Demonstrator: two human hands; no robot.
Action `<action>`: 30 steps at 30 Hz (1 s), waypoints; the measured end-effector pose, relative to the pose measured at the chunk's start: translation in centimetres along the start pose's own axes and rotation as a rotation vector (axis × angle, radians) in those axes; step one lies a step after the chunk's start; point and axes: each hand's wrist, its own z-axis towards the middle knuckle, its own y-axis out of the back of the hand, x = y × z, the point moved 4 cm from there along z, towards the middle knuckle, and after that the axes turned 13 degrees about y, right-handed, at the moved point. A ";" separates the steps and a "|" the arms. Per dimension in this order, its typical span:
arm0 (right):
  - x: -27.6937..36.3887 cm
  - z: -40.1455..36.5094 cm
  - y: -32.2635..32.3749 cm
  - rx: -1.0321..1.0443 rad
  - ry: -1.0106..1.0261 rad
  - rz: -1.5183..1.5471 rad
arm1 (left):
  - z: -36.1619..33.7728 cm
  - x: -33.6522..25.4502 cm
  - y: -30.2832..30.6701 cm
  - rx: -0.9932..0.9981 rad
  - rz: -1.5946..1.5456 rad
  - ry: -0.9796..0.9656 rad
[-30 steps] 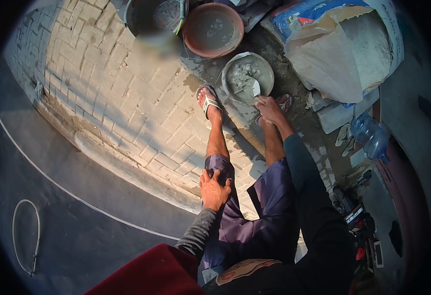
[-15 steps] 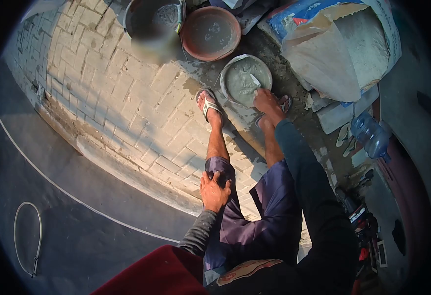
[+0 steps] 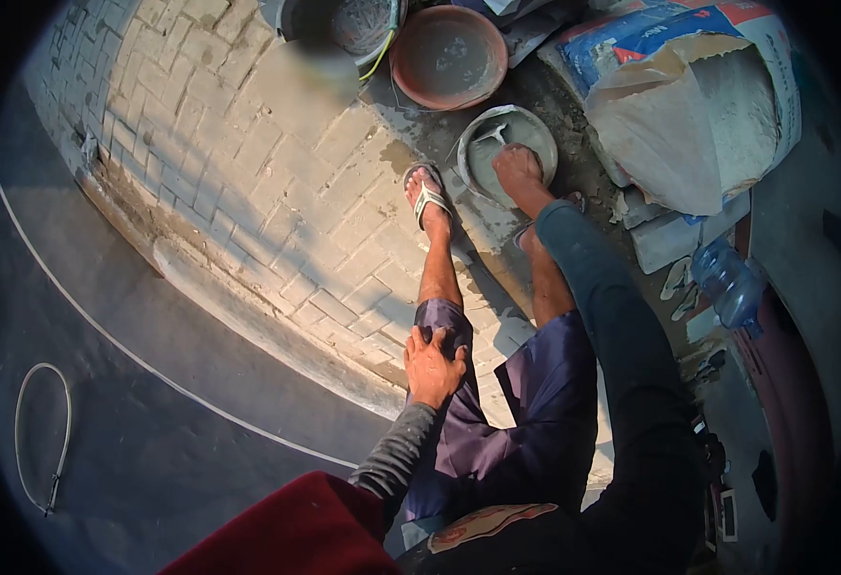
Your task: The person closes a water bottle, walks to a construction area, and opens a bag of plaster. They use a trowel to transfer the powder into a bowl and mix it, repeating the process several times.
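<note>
My right hand (image 3: 520, 174) is closed around the handle of a small trowel (image 3: 492, 133), over a round pale bowl (image 3: 463, 161). Grey wet cement (image 3: 483, 172) lies in the bowl, and the trowel's blade rests in it near the far left side. The handle is mostly covered by my fingers. Resting on my left knee, my left hand (image 3: 433, 370) has its fingers spread over the dark trousers and holds nothing.
Beyond the bowl stand a terracotta-coloured basin (image 3: 397, 59) of greyish liquid and a dark bucket (image 3: 296, 21). An opened cement bag (image 3: 660, 144) leans at right. Nearer are a clear water bottle (image 3: 727, 280) and slippers (image 3: 674, 279). Paving bricks (image 3: 276, 201) spread left.
The trowel has swept to the far left part of the bowl, its blade turned and pressed lower in the cement. My view has shifted slightly; my left hand stays on the knee.
</note>
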 end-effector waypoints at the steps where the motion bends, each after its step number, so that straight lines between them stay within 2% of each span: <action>1: 0.2 -0.2 -1.4 -0.040 0.018 -0.066 | 0.1 0.0 0.1 0.013 -0.001 0.004; 2: 0.3 -0.9 -1.7 -0.041 0.023 -0.065 | 0.3 0.1 0.1 0.012 -0.001 0.009; 4: 0.5 -3.2 -2.3 -0.174 0.025 -0.067 | 0.0 -0.1 0.2 -0.043 -0.019 -0.031; 8: -1.4 -6.0 -3.9 -0.049 -0.083 0.036 | 0.2 -0.2 0.7 0.083 -0.047 0.027; 10: -2.1 -8.0 -4.0 -0.145 -0.061 0.258 | 0.2 -0.2 0.5 0.018 -0.030 -0.003; 15: -2.4 -12.5 2.6 -0.197 -0.081 0.260 | 0.2 -0.5 1.0 0.032 -0.035 -0.004; 17: -2.1 -11.6 3.3 -0.222 -0.109 0.229 | 0.2 -0.4 0.9 0.022 -0.027 -0.004; 19: -3.2 -8.5 3.0 -0.145 -0.173 0.207 | 0.3 -0.3 0.9 0.020 -0.011 -0.007; 22: -3.8 -4.7 0.1 -0.154 -0.196 0.106 | 0.4 0.1 0.6 0.027 -0.019 -0.003; 26: -3.6 -4.8 -3.2 -0.083 -0.094 0.030 | 0.2 0.0 0.9 0.114 -0.039 0.038; 28: -4.2 -6.2 -5.1 -0.094 -0.228 0.427 | 0.2 0.2 0.6 -0.013 -0.018 -0.016; 29: -4.6 -7.1 -4.4 -0.024 -0.279 0.548 | 0.3 0.2 0.5 0.026 -0.028 -0.010; 30: -5.0 -6.5 -6.8 -0.023 -0.280 0.548 | 0.3 0.3 0.6 0.027 -0.027 -0.010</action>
